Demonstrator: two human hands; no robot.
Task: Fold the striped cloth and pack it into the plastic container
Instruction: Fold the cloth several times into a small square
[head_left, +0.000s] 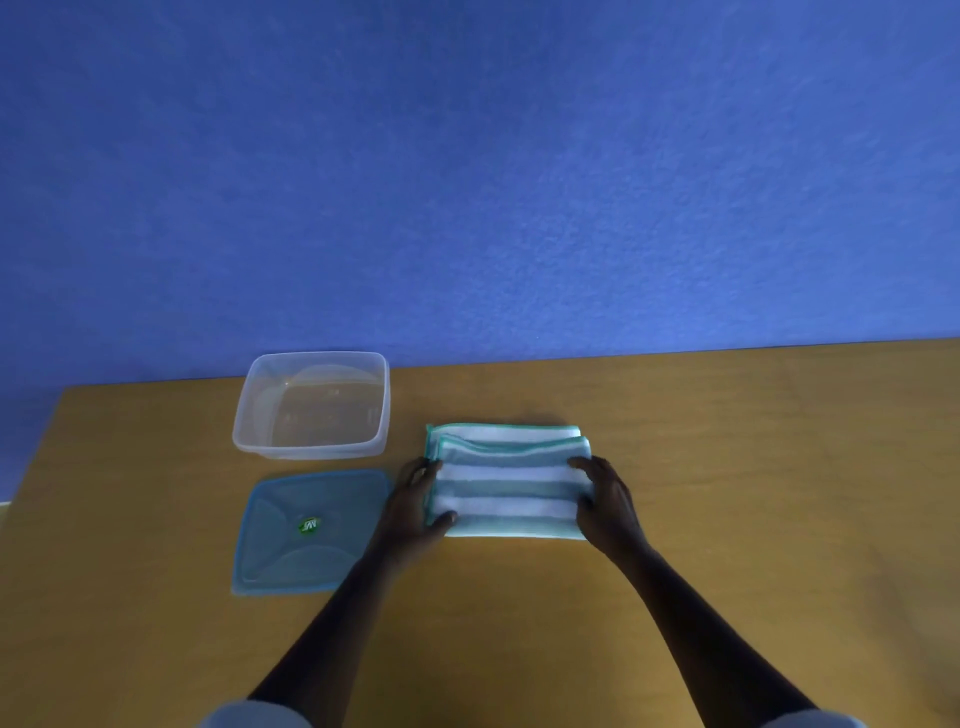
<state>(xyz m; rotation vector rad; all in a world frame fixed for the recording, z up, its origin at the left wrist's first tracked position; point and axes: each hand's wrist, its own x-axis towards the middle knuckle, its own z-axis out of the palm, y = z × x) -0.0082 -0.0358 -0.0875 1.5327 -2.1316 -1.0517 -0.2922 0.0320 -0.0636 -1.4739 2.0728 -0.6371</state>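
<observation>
Meanwhile, the folded striped cloth (506, 480) lay on the surface (727, 467), right of the empty plastic container (311, 406); left hand (415, 506) and right hand (605, 501) gripped its ends, fingers (582, 462) curled on it.

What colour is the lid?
Translucent blue, with a small green sticker at its centre; lid shows in the head view.

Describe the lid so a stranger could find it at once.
On the wooden table, look left of the folded striped cloth. The lid lies flat just in front of the clear container. It alone is tinted blue, with a green sticker at its centre.
</observation>
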